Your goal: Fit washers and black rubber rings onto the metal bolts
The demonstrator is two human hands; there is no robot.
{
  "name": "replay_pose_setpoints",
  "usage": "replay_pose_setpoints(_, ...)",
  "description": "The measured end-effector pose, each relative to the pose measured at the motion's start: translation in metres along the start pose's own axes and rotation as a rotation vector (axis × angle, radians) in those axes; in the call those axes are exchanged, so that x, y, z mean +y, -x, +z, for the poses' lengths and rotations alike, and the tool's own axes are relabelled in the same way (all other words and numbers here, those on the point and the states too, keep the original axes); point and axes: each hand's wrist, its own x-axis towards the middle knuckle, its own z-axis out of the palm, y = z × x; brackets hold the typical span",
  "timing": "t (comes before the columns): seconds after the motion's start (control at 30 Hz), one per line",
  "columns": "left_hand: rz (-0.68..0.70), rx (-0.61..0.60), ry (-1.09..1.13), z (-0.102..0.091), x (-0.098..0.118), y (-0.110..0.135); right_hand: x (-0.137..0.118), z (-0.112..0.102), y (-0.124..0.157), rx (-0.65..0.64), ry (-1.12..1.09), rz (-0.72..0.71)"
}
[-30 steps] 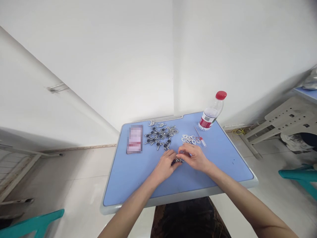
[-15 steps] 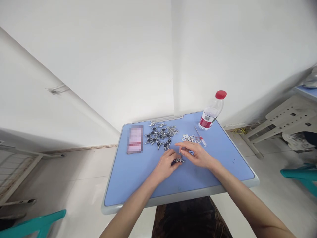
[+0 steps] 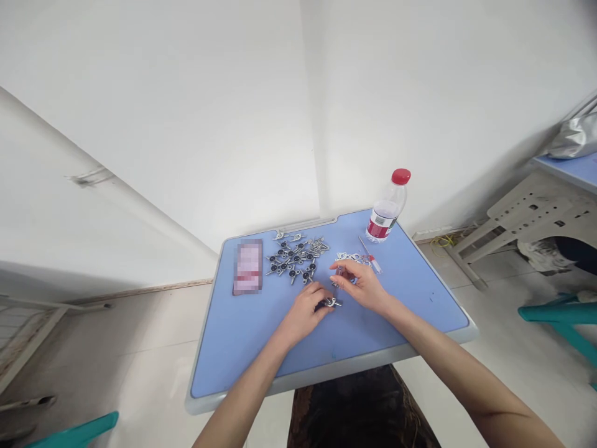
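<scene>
A light, stiff metal fitting (image 3: pixel 332 302) is pinched at its slippery shank by the left hand (image 3: pixel 303 317), the half-closed right hand (image 3: pixel 362 289) being held at 2 o'clock, any grip unclear.

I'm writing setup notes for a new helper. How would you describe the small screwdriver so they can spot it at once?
On the blue table, find the water bottle with the red cap near the far edge. The screwdriver lies just in front of it, beside the heap of metal rings. It is the one thin, straight tool there, with a red-marked handle nearest you.
</scene>
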Motion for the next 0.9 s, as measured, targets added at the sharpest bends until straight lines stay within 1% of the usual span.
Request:
replay_pose_setpoints(0.1,-0.070,0.033,0.194,-0.004,0.000,-0.002,-0.005,0.000,0.000,0.041,-0.122,0.044)
replay_pose_setpoints(0.2,-0.100,0.055,0.343,-0.007,-0.003,-0.003,-0.010,0.000,0.001,0.118,-0.241,0.076)
replay_pose_setpoints(0.33,-0.098,0.052,0.459,-0.008,-0.010,-0.003,-0.013,-0.003,0.000,0.202,-0.329,0.130)
replay_pose_setpoints(0.5,-0.120,0.069,0.526,-0.008,-0.012,-0.003,-0.014,-0.005,-0.002,0.226,-0.370,0.159)
replay_pose_setpoints(0.6,-0.112,0.065,0.481,-0.009,-0.009,-0.002,-0.013,-0.004,-0.002,0.224,-0.370,0.153)
replay_pose_setpoints(0.7,-0.096,0.074,0.387,-0.009,-0.004,-0.002,-0.012,-0.004,-0.001,0.218,-0.354,0.142)
replay_pose_setpoints(0.9,-0.078,0.078,0.040,-0.005,0.002,-0.002,-0.011,-0.003,-0.001,0.194,-0.247,0.096)
